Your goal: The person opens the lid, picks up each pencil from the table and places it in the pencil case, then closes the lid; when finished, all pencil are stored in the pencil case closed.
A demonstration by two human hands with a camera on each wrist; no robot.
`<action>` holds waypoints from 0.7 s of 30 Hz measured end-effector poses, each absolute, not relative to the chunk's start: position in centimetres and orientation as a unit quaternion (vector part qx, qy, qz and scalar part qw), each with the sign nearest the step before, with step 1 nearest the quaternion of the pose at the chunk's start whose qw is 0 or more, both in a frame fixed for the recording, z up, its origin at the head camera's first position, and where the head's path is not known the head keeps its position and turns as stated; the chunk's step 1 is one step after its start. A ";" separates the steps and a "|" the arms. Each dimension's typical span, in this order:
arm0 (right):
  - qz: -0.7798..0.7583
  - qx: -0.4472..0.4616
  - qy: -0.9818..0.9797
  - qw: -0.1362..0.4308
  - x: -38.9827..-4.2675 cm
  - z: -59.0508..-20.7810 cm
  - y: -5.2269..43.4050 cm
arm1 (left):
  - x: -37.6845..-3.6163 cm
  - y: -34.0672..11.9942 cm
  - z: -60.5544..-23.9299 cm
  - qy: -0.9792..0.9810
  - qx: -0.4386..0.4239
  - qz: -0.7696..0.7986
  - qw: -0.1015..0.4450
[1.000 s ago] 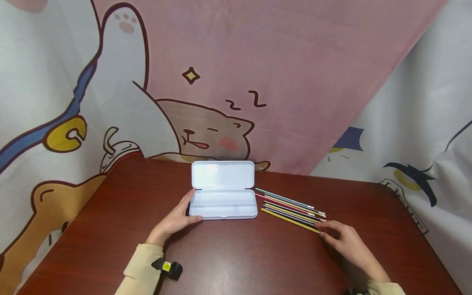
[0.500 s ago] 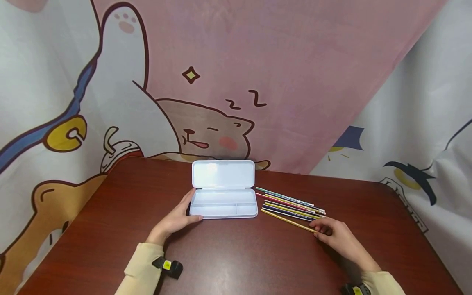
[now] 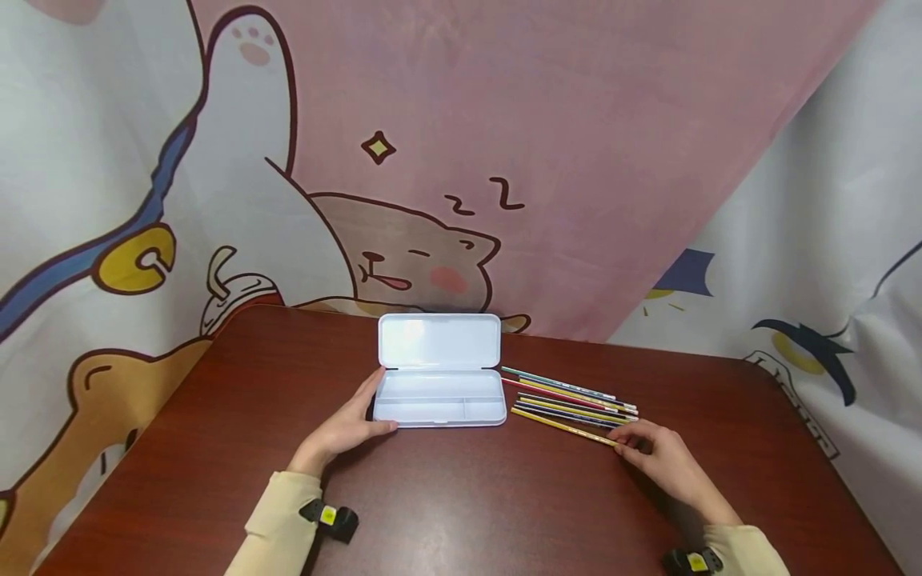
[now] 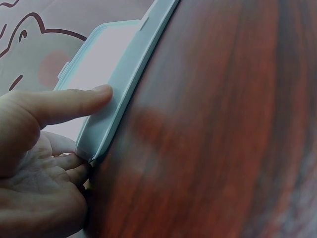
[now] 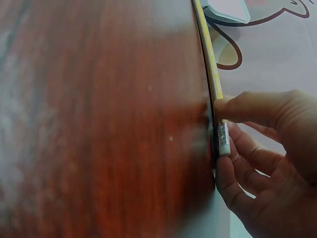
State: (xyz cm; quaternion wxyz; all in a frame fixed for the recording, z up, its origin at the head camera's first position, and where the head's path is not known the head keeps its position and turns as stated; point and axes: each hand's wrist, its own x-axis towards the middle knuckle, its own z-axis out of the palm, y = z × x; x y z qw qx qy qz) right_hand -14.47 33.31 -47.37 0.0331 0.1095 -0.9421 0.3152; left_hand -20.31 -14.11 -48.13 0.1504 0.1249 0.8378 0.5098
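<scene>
A white pencil case [image 3: 441,398] lies with its lid raised on the table, its compartments bare. My left hand [image 3: 346,424] holds its left end, and in the left wrist view the thumb [image 4: 94,101] presses the front wall while the other fingers go round the end. Right of the case, several pencils [image 3: 569,392] lie side by side, slanting down to the right. My right hand [image 3: 666,464] pinches the nearest one, a yellow pencil [image 3: 562,426], close to its eraser end. In the right wrist view, the white eraser [image 5: 224,148] shows between thumb and fingers.
The dark red-brown wooden table [image 3: 446,496] reaches back to a cloth [image 3: 576,160] printed with cartoon animals. The raised lid [image 3: 439,340] stands close to the table's far edge. A black strap with a small device [image 3: 330,518] sits on the left wrist.
My right hand has shifted slightly left, and the yellow pencil's eraser end now lies a little farther from the other pencils. The left hand and the case stay in place.
</scene>
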 end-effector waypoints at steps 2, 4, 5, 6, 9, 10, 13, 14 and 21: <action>0.315 0.113 -0.941 0.039 -14.6 -47.4 33.3 | -20.3 -14.1 -48.1 0.837 0.124 0.512 0.151; 0.316 0.115 -0.941 0.045 -14.7 -47.4 33.3 | -20.3 -14.1 -48.0 0.836 0.126 0.513 0.150; 0.316 0.116 -0.940 0.046 -14.7 -47.4 33.3 | -20.2 -14.1 -47.9 0.835 0.125 0.514 0.149; 0.316 0.115 -0.940 0.047 -14.8 -47.3 33.2 | -20.2 -14.0 -47.9 0.836 0.125 0.514 0.149; 0.315 0.108 -0.942 0.044 -15.1 -47.2 33.1 | -20.2 -14.0 -47.7 0.836 0.125 0.513 0.146; 0.315 0.104 -0.943 0.042 -15.2 -47.1 33.1 | -20.1 -14.0 -47.7 0.836 0.125 0.514 0.146; 0.313 0.093 -0.945 0.039 -15.4 -47.0 33.1 | -20.1 -14.1 -47.7 0.836 0.126 0.513 0.146; 0.312 0.092 -0.945 0.039 -15.5 -47.0 33.1 | -20.1 -14.1 -47.7 0.836 0.127 0.514 0.146; 0.313 0.117 -0.938 0.093 -15.6 -46.6 33.0 | -20.1 -14.1 -47.9 0.830 0.143 0.522 0.137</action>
